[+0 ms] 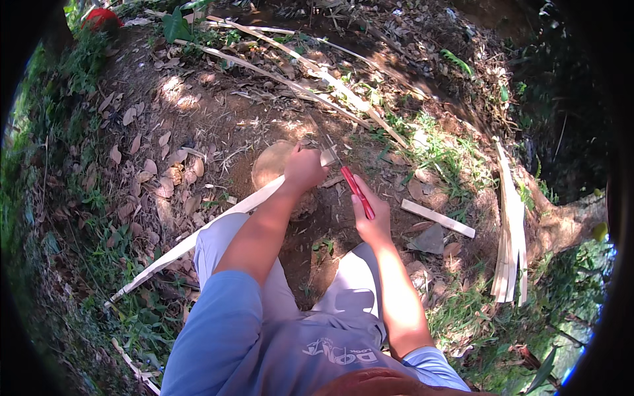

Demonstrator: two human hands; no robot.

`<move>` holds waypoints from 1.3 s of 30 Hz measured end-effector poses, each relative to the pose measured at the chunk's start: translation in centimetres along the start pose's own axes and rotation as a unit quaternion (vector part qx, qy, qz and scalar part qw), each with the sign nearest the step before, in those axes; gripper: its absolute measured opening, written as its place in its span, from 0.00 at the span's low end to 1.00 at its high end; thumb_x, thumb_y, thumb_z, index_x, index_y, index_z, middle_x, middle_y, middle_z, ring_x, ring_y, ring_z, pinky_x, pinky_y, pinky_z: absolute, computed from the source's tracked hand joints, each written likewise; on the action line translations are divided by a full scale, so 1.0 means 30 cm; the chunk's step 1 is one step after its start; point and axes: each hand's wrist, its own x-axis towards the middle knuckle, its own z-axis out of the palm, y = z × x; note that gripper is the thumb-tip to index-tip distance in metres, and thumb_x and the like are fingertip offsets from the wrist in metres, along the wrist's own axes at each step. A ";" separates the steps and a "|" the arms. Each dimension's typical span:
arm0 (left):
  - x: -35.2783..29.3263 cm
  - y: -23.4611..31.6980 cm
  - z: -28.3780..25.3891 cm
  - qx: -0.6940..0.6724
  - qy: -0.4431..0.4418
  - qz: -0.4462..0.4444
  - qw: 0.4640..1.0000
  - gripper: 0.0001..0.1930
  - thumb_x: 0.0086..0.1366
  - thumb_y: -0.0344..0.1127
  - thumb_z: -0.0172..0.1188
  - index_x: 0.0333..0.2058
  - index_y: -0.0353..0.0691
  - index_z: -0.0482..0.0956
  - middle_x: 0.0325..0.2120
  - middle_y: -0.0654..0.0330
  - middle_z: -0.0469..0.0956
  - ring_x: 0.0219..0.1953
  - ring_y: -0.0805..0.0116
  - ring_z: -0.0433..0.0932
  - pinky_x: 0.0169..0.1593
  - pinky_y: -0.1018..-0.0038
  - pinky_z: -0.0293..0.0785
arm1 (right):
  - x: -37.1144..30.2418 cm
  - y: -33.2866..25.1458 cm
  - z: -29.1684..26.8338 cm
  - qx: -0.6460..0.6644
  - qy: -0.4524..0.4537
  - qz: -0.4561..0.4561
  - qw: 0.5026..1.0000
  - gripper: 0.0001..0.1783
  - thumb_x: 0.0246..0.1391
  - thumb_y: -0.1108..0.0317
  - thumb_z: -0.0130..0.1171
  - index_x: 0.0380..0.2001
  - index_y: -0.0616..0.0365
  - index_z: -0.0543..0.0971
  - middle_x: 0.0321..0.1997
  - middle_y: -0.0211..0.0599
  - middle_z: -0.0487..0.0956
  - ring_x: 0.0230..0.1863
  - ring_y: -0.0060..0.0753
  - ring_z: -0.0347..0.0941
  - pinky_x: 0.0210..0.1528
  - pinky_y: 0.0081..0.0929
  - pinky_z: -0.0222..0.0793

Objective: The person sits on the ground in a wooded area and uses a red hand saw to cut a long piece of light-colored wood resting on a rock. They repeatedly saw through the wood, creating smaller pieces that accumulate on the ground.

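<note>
My left hand is closed around a long pale strip of split wood, close to its far end. The strip slants down to the left across my left knee, and its short far end shows just past my fist. In my right hand is a red-handled blade, long, narrow and dark. The blade points up and away to the left, meeting or passing very near the strip's far end; whether it is a saw or a knife I cannot make out. A round cut stump stands behind my left hand, partly hidden.
Several long pale strips lie on the leafy dirt ahead. On the right, a bundle of strips rests near a tree root. A short wooden piece and a flat grey stone lie beside my right hand. Something red shows far left.
</note>
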 end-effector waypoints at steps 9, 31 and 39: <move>-0.007 -0.026 0.030 -0.008 0.016 -0.004 1.000 0.18 0.61 0.46 0.70 0.41 0.38 0.86 0.33 0.49 0.88 0.43 0.52 0.87 0.79 0.57 0.59 | -0.427 -0.058 -0.240 -0.049 -0.012 0.033 0.998 0.26 0.65 0.70 0.63 0.66 0.61 0.80 0.41 0.48 0.88 0.29 0.31 0.81 0.39 0.29 0.78; 0.009 -0.032 0.072 -0.005 0.094 0.024 0.995 0.16 0.60 0.44 0.70 0.37 0.35 0.85 0.23 0.45 0.84 0.32 0.47 0.86 0.75 0.53 0.67 | 0.169 0.004 0.111 0.066 0.010 -0.056 0.996 0.28 0.65 0.69 0.65 0.68 0.52 0.79 0.45 0.56 0.88 0.42 0.57 0.88 0.44 0.38 0.81; 0.009 -0.071 0.090 0.002 0.093 0.097 0.991 0.13 0.66 0.41 0.62 0.37 0.35 0.85 0.24 0.45 0.85 0.33 0.44 0.87 0.74 0.48 0.67 | 0.388 0.018 0.241 0.035 0.036 -0.065 0.997 0.26 0.66 0.67 0.64 0.66 0.58 0.81 0.39 0.60 0.87 0.35 0.49 0.85 0.41 0.35 0.79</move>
